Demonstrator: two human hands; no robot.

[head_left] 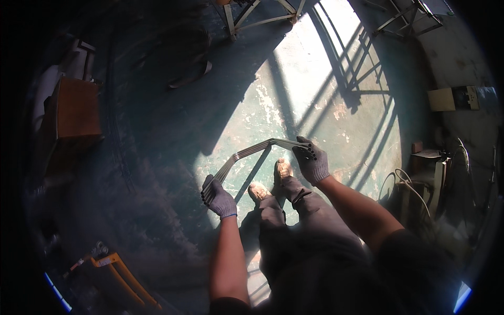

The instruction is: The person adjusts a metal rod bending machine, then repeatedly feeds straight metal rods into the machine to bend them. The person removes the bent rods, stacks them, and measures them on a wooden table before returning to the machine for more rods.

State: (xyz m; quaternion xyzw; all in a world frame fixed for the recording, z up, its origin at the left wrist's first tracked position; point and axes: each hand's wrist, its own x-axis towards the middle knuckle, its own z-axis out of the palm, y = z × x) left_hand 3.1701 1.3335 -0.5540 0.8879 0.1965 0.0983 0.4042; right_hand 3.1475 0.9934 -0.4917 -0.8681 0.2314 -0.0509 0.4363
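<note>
Several bent metal tubes (pixel 253 149) lie side by side in one bundle, held out in front of me above the floor. Each tube has two bends, so the bundle arches away from me. My left hand (pixel 218 198), in a grey knit glove, is closed around the left end. Around the right end is my right hand (pixel 312 161), gloved alike, with the dark open tube mouths showing just past its fingers. The two hands are spread apart, and the middle of the bundle hangs free between them.
Sunlight and frame shadows fall on a worn green floor (pixel 262 113). At the left stands a brown box (pixel 79 107); lower left are yellow handles (pixel 121 275). A metal stand (pixel 262 21) is at the far side. Equipment with a looped hose (pixel 417 194) stands at the right.
</note>
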